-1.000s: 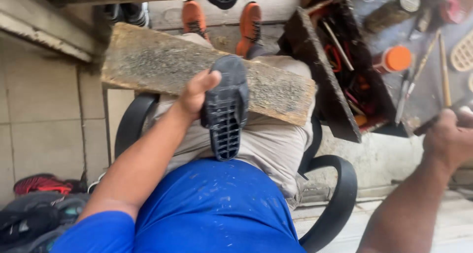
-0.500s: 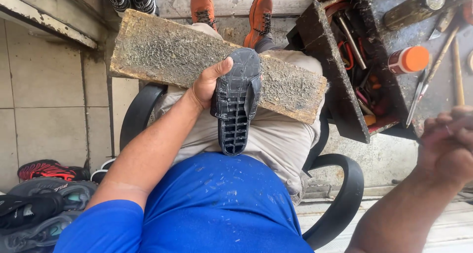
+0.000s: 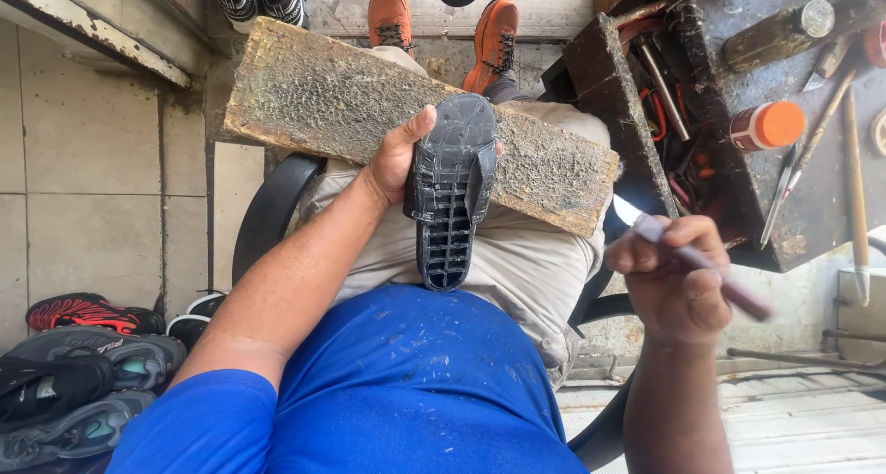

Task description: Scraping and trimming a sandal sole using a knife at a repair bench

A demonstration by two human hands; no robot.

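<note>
Black shoe sole (image 3: 449, 192): tread up on wooden board (image 3: 314, 100) across lap, gripped by left hand (image 3: 399, 156). Right hand (image 3: 674, 276) closed around knife (image 3: 688, 257), raised beside cluttered counter (image 3: 812, 216). Advice: pin sole flat; cut away from fingers.

We are seeing bright, even daylight with soft shadows. Glare is washing out the pale floor (image 3: 812, 409) toward five o'clock. The right hand (image 3: 678, 280) is showing slight motion blur. Straight lines are bowing near the edges.
</note>
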